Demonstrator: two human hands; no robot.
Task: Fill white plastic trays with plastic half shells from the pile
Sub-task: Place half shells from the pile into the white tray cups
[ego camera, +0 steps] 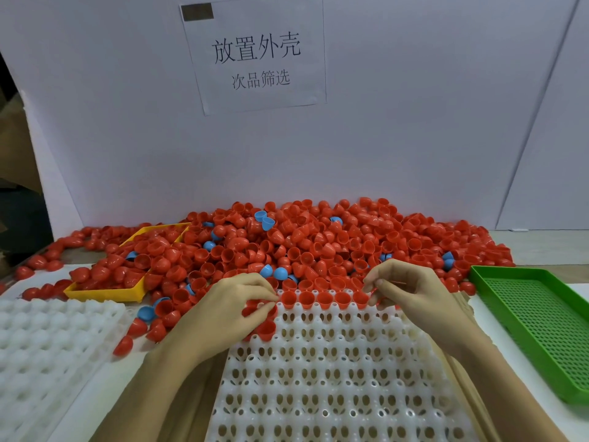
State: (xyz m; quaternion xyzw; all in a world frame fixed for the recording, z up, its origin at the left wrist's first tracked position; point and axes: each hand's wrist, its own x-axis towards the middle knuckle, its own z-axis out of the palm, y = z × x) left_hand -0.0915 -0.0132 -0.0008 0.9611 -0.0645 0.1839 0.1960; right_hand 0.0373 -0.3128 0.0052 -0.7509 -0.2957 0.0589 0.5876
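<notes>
Hanging on the white backboard, a paper sheet (256, 55) reads "放置外壳" in large characters with "次品筛选" smaller beneath; a dark patch covers its top left corner.

The left hand (237, 303) rests at the far left corner of the white plastic tray (334, 371), its fingers curled and its fingertips pinching a red half shell (259, 306), with more red shells bunched under its palm. The right hand (404, 288) hovers at the far right end of the tray's first row, thumb and forefinger pinched together; what they hold is too small to tell. Between the hands, a row of red shells (323, 299) sits open side up in the farthest sockets; the other sockets show bare.

The pile of half shells (318, 244), mostly red with a few blue, lies on the bench just behind the tray and spills over a yellow tray (105, 293) on the left. A second white tray (47, 342) lies at the near left, and a green perforated tray (535, 317) at the right.
</notes>
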